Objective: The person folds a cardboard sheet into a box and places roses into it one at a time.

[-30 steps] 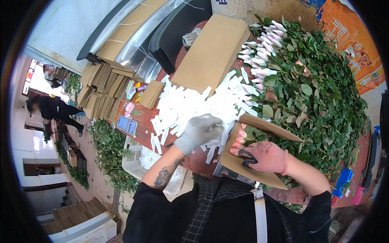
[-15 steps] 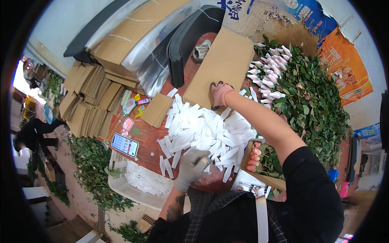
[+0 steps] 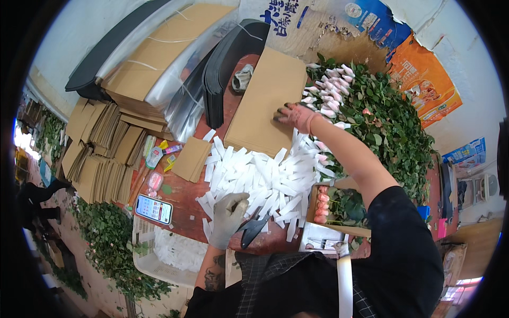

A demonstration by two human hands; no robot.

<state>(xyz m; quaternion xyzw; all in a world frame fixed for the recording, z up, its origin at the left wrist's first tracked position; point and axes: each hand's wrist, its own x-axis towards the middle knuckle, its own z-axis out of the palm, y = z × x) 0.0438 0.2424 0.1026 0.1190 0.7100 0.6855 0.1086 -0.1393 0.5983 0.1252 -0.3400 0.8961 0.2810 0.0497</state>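
My right hand [image 3: 296,117], in a pink glove with dark fingertips, lies with fingers spread on the lower right part of a stack of brown cardboard sheets [image 3: 268,90]. Just below is a heap of white sleeve-like strips [image 3: 249,167]. At the near left edge of that heap my left hand [image 3: 229,214], in a grey-white glove, has its fingers curled; whatever they may hold is hidden. Beside it on the red table lies a black-handled tool [image 3: 254,231], its kind unclear. Pink roses [image 3: 322,204] sit in an open cardboard box [image 3: 347,230] to the right.
White-sleeved roses [image 3: 331,90] lie on leafy stems [image 3: 392,122] at right. A phone [image 3: 154,209], a small brown card stack [image 3: 192,159] and bundled cardboard pieces [image 3: 101,175] are at left. A white basket [image 3: 143,249] stands below the table's left edge; black curved sheets [image 3: 213,79] stand behind.
My left hand has moved left, and the black-handled tool now shows beside it. My right hand has slid up slightly over the cardboard, its fingers more stretched. The whole view has shifted.
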